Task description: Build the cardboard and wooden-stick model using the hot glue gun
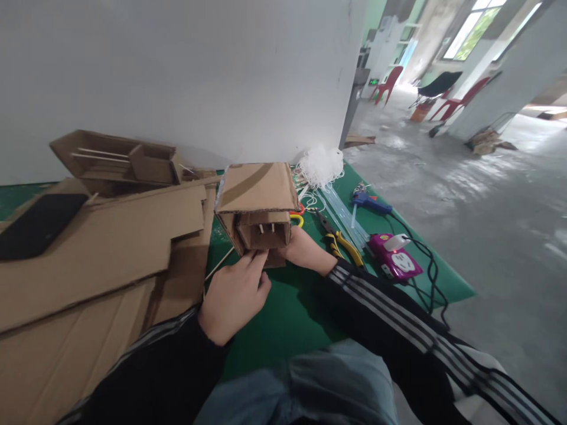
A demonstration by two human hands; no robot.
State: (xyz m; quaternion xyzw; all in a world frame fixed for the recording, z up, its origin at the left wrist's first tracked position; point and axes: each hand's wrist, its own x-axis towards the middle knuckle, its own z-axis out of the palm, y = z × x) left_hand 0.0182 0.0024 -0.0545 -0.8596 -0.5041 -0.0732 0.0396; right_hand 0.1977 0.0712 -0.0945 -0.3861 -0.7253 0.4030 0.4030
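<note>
A cardboard box structure (259, 186) stands tilted over the green table, its open end facing me, with two short white sticks inside. My right hand (305, 251) grips its lower right side; the fingertips are hidden behind the cardboard. At the lower front edge, my left hand (237, 292) touches the box with its fingers extended and the thumb apart. A thin stick (220, 264) lies just left of the box. Yellow-handled pliers (339, 239) rest to the right of my right hand.
Cardboard sheets (106, 242), a black flat object (42, 224) and another cardboard structure (124, 159) lie left. Rightward on the green table (452, 286) are a blue glue gun (370, 202), glue sticks (343, 212), a purple power strip (396, 258) with cables and white string (322, 165).
</note>
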